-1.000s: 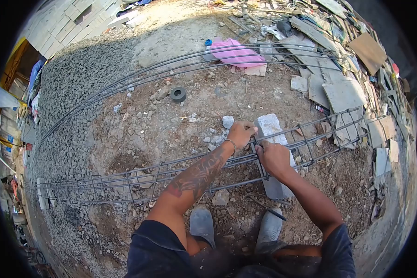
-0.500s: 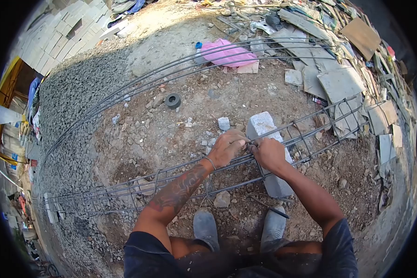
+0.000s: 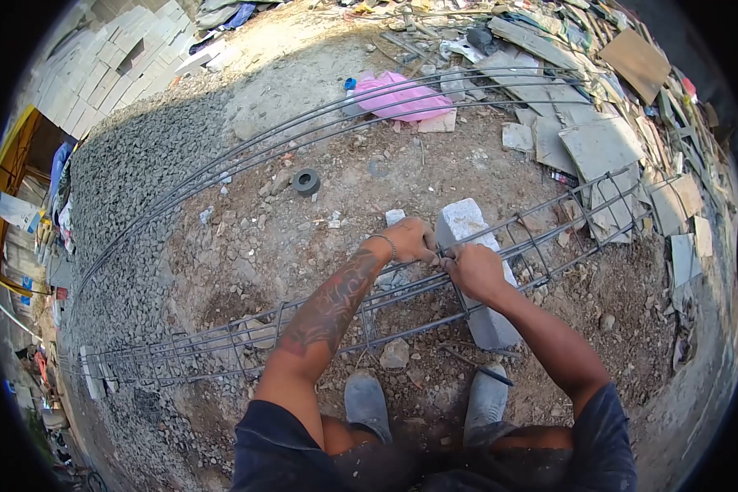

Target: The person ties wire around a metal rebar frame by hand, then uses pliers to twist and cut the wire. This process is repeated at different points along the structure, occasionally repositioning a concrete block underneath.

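Observation:
A long steel rebar cage [image 3: 402, 332] with square stirrups runs across in front of me. It passes over a pale concrete block [image 3: 494, 326]. At the cage's far top bar, just left of the block, my left hand [image 3: 412, 239] is closed with fingertips pinched. My right hand [image 3: 476, 272] is closed too, its fingers meeting the left fingertips at the bar beside a stirrup. Whatever lies between the fingers is too small and hidden to make out. Near my right boot, a dark thin-handled tool [image 3: 494, 375] lies on the ground, partly over the boot.
Loose rebars [image 3: 295, 123] lie in a curve beyond the cage. Grey gravel [image 3: 139, 176] spreads at left; broken boards and slabs [image 3: 603, 148] pile at right. A pink plastic bag [image 3: 402, 97] and a black ring-shaped roll [image 3: 306, 182] sit on the dirt. My boots [image 3: 367, 402] stand close below the cage.
My left wrist has turned and risen, with the forearm swinging slightly right and steeper. The left fingertips stay near the right hand, which has barely moved. The cage keeps its place.

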The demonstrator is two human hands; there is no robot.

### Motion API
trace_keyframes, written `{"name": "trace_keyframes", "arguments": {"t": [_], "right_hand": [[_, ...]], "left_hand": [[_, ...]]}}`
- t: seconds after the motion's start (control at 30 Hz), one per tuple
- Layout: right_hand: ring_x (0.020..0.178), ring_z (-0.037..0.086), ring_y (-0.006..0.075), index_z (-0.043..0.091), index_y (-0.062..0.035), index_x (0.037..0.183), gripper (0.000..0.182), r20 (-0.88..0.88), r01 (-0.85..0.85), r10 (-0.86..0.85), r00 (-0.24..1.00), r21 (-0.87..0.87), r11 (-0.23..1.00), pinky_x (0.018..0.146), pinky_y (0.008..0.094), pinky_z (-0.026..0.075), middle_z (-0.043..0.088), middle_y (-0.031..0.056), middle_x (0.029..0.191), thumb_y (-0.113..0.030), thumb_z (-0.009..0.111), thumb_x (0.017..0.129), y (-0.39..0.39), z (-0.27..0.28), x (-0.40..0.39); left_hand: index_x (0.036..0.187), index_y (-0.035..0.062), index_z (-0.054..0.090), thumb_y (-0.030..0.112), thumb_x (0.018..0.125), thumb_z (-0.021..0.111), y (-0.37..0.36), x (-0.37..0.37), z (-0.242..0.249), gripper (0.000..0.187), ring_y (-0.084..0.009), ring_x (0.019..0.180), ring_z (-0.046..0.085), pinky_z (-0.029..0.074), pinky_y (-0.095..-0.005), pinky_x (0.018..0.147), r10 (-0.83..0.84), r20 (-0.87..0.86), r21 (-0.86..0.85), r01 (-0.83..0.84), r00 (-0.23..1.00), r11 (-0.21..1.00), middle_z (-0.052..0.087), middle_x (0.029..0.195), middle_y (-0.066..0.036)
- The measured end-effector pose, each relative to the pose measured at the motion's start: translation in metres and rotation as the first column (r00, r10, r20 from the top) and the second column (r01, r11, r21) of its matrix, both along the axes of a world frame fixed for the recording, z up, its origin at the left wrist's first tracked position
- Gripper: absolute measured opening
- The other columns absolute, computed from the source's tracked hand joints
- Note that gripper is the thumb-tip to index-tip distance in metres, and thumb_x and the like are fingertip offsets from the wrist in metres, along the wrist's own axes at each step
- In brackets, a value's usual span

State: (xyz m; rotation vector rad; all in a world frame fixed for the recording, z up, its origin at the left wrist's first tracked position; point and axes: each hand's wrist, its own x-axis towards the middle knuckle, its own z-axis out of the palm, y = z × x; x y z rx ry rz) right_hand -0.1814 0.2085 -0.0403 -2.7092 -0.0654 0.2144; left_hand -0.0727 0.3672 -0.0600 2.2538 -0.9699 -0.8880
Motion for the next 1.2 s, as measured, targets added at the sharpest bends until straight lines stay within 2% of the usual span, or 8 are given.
{"name": "trace_keyframes", "arguments": {"t": [0.37,0.57,0.63,0.67,0.8,0.9,1.1,1.2], "right_hand": [[0.075,0.063,0.0375,0.066,-0.0034,0.083,0.025,-0.042,-0.010,0.010,0.999,-0.006,1.000,0.067,0.0453,0.050,0.064,0.0210,0.074,-0.027,0.058,0.080,-0.001,0.000,0.003],[0.077,0.063,0.0373,0.067,-0.0039,0.080,0.024,-0.072,-0.003,0.006,0.997,0.041,0.999,0.070,0.0455,0.050,0.064,0.0207,0.077,-0.027,0.059,0.079,-0.004,0.006,0.008],[0.079,0.063,0.0372,0.067,-0.0047,0.079,0.023,-0.116,0.020,-0.014,0.993,0.049,0.999,0.070,0.0452,0.050,0.064,0.0206,0.078,-0.027,0.060,0.079,-0.005,0.006,0.009],[0.078,0.063,0.0373,0.067,-0.0051,0.079,0.023,-0.118,0.026,-0.020,0.993,0.050,0.998,0.070,0.0450,0.050,0.064,0.0206,0.078,-0.026,0.060,0.079,-0.005,0.006,0.009],[0.077,0.063,0.0372,0.068,-0.0059,0.080,0.021,-0.105,0.010,-0.005,0.994,0.054,0.999,0.069,0.0448,0.050,0.064,0.0202,0.077,-0.026,0.060,0.077,-0.006,0.005,0.010],[0.076,0.063,0.0378,0.067,-0.0035,0.081,0.024,-0.095,0.003,0.000,0.995,0.032,0.999,0.069,0.0452,0.050,0.064,0.0216,0.077,-0.027,0.061,0.077,-0.004,0.004,0.009],[0.074,0.063,0.0393,0.063,0.0018,0.073,0.024,-0.013,-0.056,0.056,0.998,-0.011,0.998,0.068,0.0469,0.050,0.062,0.0251,0.073,-0.018,0.052,0.078,-0.008,-0.003,-0.001],[0.072,0.062,0.0401,0.062,0.0011,0.071,0.020,0.001,-0.059,0.059,0.998,-0.035,0.998,0.067,0.0479,0.050,0.062,0.0246,0.071,-0.013,0.048,0.076,-0.007,0.000,-0.004]], "left_hand": [[0.080,0.0015,0.063,0.034,0.071,0.069,-0.012,-0.051,-0.017,0.034,-0.0357,0.083,0.061,0.049,-0.0427,0.069,0.183,0.650,0.044,-0.277,0.737,0.960,0.062,0.079,-0.018],[0.084,-0.0065,0.065,0.036,0.077,0.063,-0.022,-0.045,-0.006,0.043,-0.0311,0.082,0.065,0.051,-0.0399,0.072,0.363,0.376,0.203,-0.458,0.853,0.865,0.066,0.086,-0.019],[0.080,-0.0060,0.065,0.029,0.078,0.059,-0.020,-0.023,-0.035,0.036,-0.0250,0.074,0.067,0.052,-0.0369,0.069,0.389,0.024,0.257,-0.382,0.921,0.888,0.068,0.081,-0.014],[0.079,-0.0037,0.067,0.022,0.079,0.053,-0.020,-0.027,-0.004,0.029,-0.0201,0.067,0.066,0.052,-0.0338,0.066,0.487,-0.329,0.243,-0.426,0.809,0.872,0.068,0.078,-0.010],[0.076,-0.0032,0.066,0.017,0.080,0.051,-0.024,-0.032,0.012,0.025,-0.0181,0.063,0.064,0.050,-0.0303,0.060,0.650,-0.613,0.173,-0.726,0.450,0.666,0.067,0.076,-0.009],[0.077,-0.0018,0.066,0.018,0.079,0.053,-0.029,-0.036,0.011,0.024,-0.0196,0.065,0.064,0.049,-0.0308,0.058,0.667,-0.340,0.161,-0.658,0.663,0.736,0.066,0.073,-0.011],[0.082,0.0005,0.068,0.019,0.080,0.058,-0.022,-0.047,-0.006,0.021,-0.0209,0.059,0.059,0.047,-0.0349,0.057,0.657,-0.058,0.087,-0.652,0.752,0.754,0.062,0.066,-0.012],[0.085,0.0067,0.070,0.022,0.073,0.062,-0.021,-0.056,-0.008,0.021,-0.0311,0.092,0.062,0.048,-0.0325,0.075,0.696,-0.127,-0.027,-0.704,0.706,0.709,0.064,0.099,-0.017]]}}
